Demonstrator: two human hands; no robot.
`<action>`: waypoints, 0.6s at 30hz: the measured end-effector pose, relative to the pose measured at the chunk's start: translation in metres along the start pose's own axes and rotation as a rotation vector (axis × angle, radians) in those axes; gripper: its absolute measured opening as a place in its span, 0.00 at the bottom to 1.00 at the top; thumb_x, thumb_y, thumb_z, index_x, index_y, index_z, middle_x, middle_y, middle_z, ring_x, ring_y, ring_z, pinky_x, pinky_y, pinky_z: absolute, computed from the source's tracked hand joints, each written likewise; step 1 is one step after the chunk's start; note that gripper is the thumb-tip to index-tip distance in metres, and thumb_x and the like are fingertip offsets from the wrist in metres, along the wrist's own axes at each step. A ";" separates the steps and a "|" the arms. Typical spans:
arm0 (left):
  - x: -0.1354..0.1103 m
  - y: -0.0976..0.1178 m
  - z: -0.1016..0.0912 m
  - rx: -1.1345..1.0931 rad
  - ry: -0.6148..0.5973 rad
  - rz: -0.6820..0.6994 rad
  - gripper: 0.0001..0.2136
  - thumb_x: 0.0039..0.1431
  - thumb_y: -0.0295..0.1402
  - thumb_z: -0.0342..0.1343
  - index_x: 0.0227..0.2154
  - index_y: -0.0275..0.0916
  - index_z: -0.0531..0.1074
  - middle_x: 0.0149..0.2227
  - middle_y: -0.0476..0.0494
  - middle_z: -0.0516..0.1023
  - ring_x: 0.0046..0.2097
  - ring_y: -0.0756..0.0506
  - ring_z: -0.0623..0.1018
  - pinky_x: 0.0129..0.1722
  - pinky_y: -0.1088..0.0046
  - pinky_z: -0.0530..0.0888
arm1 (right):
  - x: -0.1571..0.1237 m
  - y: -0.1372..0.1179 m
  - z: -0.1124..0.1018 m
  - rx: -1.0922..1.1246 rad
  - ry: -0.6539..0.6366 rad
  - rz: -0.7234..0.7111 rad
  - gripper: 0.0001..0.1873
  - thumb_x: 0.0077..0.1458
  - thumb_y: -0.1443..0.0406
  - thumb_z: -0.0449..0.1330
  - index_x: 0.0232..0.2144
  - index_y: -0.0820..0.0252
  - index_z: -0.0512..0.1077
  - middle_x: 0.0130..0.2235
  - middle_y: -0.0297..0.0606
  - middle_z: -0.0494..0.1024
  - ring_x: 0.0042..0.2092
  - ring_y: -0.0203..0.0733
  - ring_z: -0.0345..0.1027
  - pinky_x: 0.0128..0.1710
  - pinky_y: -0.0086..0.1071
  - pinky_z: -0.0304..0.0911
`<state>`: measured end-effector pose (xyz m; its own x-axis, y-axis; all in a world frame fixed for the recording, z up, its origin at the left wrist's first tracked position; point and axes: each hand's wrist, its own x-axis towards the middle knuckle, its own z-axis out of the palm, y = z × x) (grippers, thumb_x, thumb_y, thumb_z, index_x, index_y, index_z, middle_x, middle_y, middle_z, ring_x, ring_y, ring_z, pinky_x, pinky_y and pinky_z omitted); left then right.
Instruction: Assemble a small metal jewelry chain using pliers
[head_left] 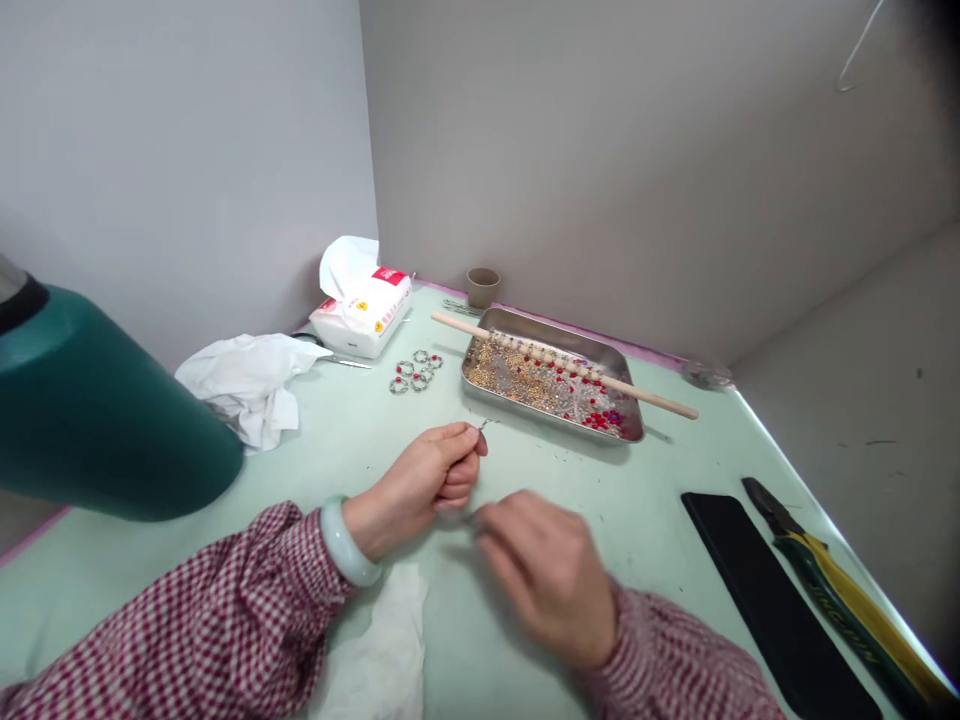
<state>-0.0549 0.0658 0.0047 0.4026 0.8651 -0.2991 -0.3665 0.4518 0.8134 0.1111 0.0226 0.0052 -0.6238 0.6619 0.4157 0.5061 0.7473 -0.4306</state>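
My left hand [431, 480], with a pale bangle [349, 542] at the wrist, is closed over the middle of the table. A short twisted wire [486, 424] pokes out between its thumb and forefinger; the rest is hidden in the fist. Just to the right and nearer me, my right hand [547, 575] is blurred, fingers pinched together. Something thin and greyish shows at its fingertips, close under the left fist, too smeared to name. Beyond the left hand lie several small wire rings [416, 371], some with red beads.
A metal tray [551, 408] of gold, red and clear beads has a wooden rod [652, 396] strung with rings across it. Around stand a tissue pack [367, 315], small cup [483, 287] and large green bottle [112, 410]. Pliers [840, 590] and a black strip [772, 600] lie right.
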 end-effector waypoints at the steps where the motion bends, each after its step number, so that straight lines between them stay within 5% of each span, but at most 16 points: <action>1: -0.001 0.000 0.000 0.011 0.002 0.015 0.09 0.61 0.37 0.46 0.28 0.38 0.61 0.16 0.59 0.48 0.17 0.56 0.46 0.15 0.80 0.45 | 0.001 0.001 -0.003 0.046 0.070 0.116 0.10 0.60 0.67 0.49 0.34 0.62 0.70 0.27 0.38 0.69 0.30 0.39 0.61 0.30 0.33 0.56; 10: 0.001 -0.003 0.007 0.387 0.041 0.154 0.08 0.60 0.36 0.47 0.31 0.37 0.64 0.19 0.56 0.60 0.18 0.55 0.57 0.17 0.79 0.58 | 0.004 0.030 0.001 0.608 0.196 0.642 0.13 0.60 0.57 0.51 0.38 0.59 0.69 0.29 0.34 0.70 0.27 0.34 0.60 0.27 0.28 0.57; 18: 0.000 -0.005 0.005 0.982 0.136 0.449 0.08 0.57 0.32 0.51 0.31 0.36 0.75 0.31 0.46 0.76 0.33 0.49 0.72 0.35 0.73 0.66 | 0.007 0.036 0.004 0.859 0.283 0.753 0.13 0.56 0.56 0.55 0.34 0.60 0.68 0.27 0.32 0.67 0.25 0.31 0.56 0.24 0.27 0.54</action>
<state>-0.0488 0.0621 0.0030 0.2813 0.9519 0.1212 0.3978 -0.2306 0.8880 0.1225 0.0535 -0.0107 -0.1292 0.9899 -0.0575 0.0553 -0.0507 -0.9972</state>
